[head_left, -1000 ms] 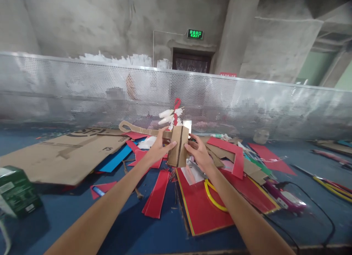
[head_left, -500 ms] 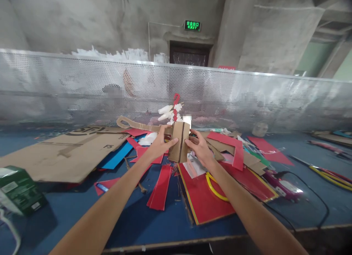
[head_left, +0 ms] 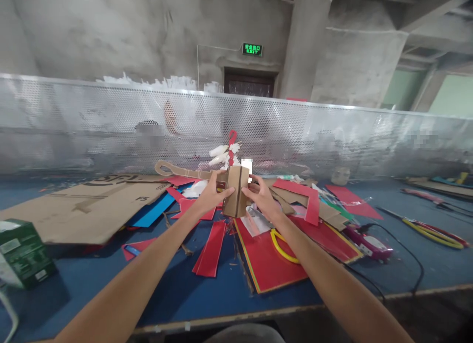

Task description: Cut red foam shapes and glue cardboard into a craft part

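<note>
Both of my hands hold a brown cardboard piece with a dark line down its middle, raised above the blue table. My left hand grips its left edge and my right hand grips its right edge, fingers closed on it. A long cardboard strip sticks out to the left from behind the piece. A red and white paper ornament rises just behind it.
Red paper sheets, a red strip, a yellow ring, flat cardboard and blue paper litter the table. A green box stands at left. A purple glue gun with cable lies right. A perforated metal screen bounds the back.
My hands keep hold of the cardboard piece and have barely moved. The view has shifted back and down a little, showing more of the table's near edge.
</note>
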Demonstrator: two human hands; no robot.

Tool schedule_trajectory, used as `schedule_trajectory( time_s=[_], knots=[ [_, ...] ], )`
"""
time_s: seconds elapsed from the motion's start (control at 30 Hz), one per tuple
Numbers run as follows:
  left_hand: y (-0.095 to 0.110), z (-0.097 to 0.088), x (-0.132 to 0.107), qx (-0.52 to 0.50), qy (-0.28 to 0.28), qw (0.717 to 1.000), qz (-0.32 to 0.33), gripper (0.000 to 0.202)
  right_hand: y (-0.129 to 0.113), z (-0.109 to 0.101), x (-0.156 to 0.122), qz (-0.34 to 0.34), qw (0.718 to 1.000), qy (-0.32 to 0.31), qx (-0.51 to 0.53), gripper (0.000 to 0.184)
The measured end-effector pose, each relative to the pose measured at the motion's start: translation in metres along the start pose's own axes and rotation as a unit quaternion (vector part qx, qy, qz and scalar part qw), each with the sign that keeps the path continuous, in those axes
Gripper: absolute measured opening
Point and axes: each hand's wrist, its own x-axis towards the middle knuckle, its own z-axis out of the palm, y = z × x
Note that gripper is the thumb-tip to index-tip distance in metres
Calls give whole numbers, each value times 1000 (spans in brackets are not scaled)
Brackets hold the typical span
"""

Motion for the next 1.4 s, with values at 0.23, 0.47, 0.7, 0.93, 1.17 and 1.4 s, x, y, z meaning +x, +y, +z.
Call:
schedule_trajectory(
  time_s=[0.23,0.47,0.7,0.93,1.17,1.4],
  knots=[
    [-12,-2,1,6,-1,1000,25,72,10,-1,4,-14,1000,-7,-25,68],
    [-15,-3,2,19,-1,999,45,71,14,-2,7,-8,999,-16,-26,69],
    [-8,-7,1,34,-1,999,38,70,10,-1,4,2,1000,-17,-5,66],
    [-8,-6,0,25,-16,999,11,71,12,-2,5,0,1000,-21,1,65],
    [-9,-6,1,28,-20,999,0,68,10,-2,4,-7,999,-24,-27,63],
    [-17,-5,2,15,-21,1000,4,72,15,-3,9,-9,1000,-21,-17,64]
  ],
)
